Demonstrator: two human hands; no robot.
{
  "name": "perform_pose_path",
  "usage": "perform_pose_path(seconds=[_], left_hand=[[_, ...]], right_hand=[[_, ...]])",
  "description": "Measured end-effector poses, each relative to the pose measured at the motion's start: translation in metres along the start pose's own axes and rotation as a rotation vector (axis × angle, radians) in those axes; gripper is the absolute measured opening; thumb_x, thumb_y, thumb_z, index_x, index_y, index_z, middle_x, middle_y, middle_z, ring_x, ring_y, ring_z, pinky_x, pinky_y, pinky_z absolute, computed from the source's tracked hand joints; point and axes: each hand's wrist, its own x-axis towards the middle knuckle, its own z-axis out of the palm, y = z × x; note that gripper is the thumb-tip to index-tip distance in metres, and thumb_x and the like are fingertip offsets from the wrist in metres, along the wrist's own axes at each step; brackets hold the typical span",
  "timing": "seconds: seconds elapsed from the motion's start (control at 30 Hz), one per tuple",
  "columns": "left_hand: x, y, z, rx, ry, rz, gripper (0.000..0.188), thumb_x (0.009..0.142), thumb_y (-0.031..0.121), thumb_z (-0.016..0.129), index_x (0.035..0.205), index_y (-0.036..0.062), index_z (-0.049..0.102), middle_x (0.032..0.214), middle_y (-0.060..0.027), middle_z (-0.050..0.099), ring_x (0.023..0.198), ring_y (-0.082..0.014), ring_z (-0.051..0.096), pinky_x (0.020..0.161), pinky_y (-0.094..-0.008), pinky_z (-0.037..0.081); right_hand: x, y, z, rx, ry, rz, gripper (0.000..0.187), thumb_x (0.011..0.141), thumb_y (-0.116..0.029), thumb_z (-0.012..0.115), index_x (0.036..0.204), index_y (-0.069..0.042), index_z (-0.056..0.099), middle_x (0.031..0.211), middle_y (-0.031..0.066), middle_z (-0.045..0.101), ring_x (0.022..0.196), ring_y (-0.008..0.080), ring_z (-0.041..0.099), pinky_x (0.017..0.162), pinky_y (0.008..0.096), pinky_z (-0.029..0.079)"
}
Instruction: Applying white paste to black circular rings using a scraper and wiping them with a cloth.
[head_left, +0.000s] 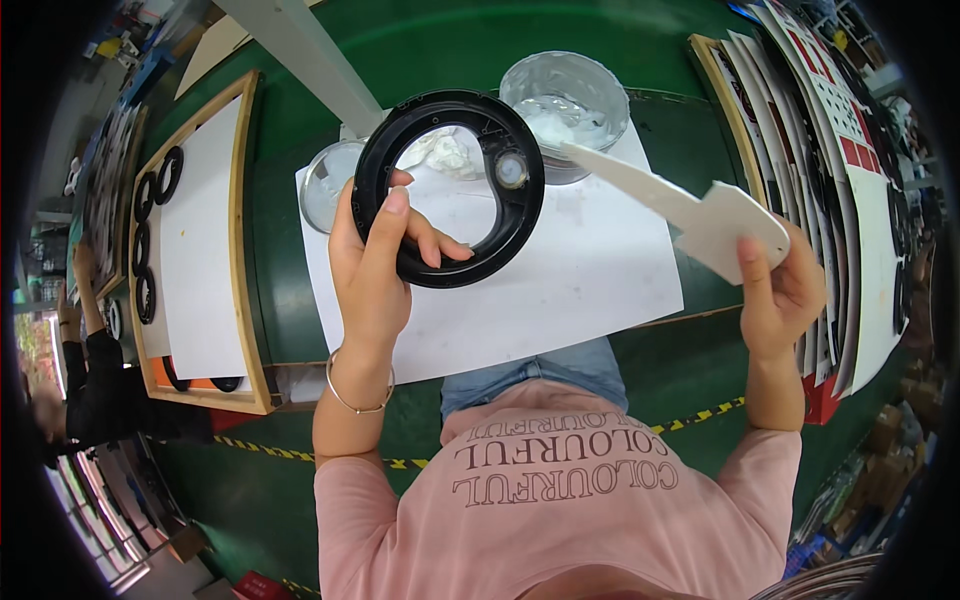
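My left hand point(372, 270) grips a black ring-shaped plastic housing point(521, 218) by its left side, thumb on the face and fingers through the opening. A round pale spot point(512, 169) shows on the ring's right inner part. My right hand point(785, 300) pinches the wide handle end of a flat white spatula point(725, 235). Its narrow tip points left, at the rim of a round tub point(617, 105) holding glossy white paste point(560, 122). Through the ring I see a crumpled white wad point(445, 155) on the white sheet point(600, 265).
A shallow round clear container point(322, 190) stands left of the ring, near a grey post point(315, 60). On the left lies a wood-framed tray point(247, 200) with several black rings point(144, 248). Boards point(800, 130) stack upright at right. Another person point(100, 385) works far left.
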Motion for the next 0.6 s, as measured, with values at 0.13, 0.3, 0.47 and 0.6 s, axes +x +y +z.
perform_pose_path(seconds=[0.13, 0.3, 0.47, 0.6], left_hand=[[-0.003, 0.0, 0.003, 0.085, -0.007, 0.058, 0.028, 0.091, 0.019, 0.041, 0.106, -0.0049, 0.041, 0.051, -0.007, 0.049, 0.053, -0.0212, 0.06, 0.058, -0.0264, 0.047], [-0.005, 0.001, 0.004, 0.139, -0.028, 0.096, 0.027, 0.091, 0.018, 0.041, 0.105, -0.0052, 0.041, 0.051, -0.0064, 0.05, 0.054, -0.0193, 0.06, 0.059, -0.025, 0.046], [-0.006, -0.001, 0.008, 0.152, -0.042, 0.116, 0.024, 0.092, 0.019, 0.042, 0.103, -0.0031, 0.042, 0.051, -0.0057, 0.049, 0.054, -0.0175, 0.06, 0.058, -0.0245, 0.046], [-0.006, -0.003, 0.011, 0.167, -0.061, 0.122, 0.022, 0.092, 0.017, 0.042, 0.102, -0.0021, 0.042, 0.051, -0.0052, 0.049, 0.053, -0.0166, 0.059, 0.057, -0.0245, 0.046]], right_hand=[[0.005, -0.009, 0.012, 0.068, -0.081, 0.065, 0.019, 0.08, -0.002, 0.061, 0.095, 0.007, 0.058, 0.078, 0.0098, 0.062, 0.068, 0.0104, 0.057, 0.06, 0.0196, 0.044], [0.008, -0.008, 0.018, 0.073, -0.133, 0.073, 0.021, 0.082, -0.005, 0.06, 0.1, 0.006, 0.056, 0.082, 0.0057, 0.06, 0.071, 0.0079, 0.055, 0.062, 0.0191, 0.043], [0.013, -0.005, 0.025, 0.021, -0.046, -0.014, 0.016, 0.079, -0.005, 0.062, 0.091, 0.005, 0.059, 0.07, 0.0084, 0.062, 0.061, 0.0103, 0.059, 0.054, 0.02, 0.044], [0.017, -0.014, 0.022, -0.027, -0.073, 0.027, 0.015, 0.078, -0.005, 0.062, 0.09, 0.004, 0.06, 0.069, 0.0092, 0.062, 0.059, 0.011, 0.06, 0.053, 0.0206, 0.044]])
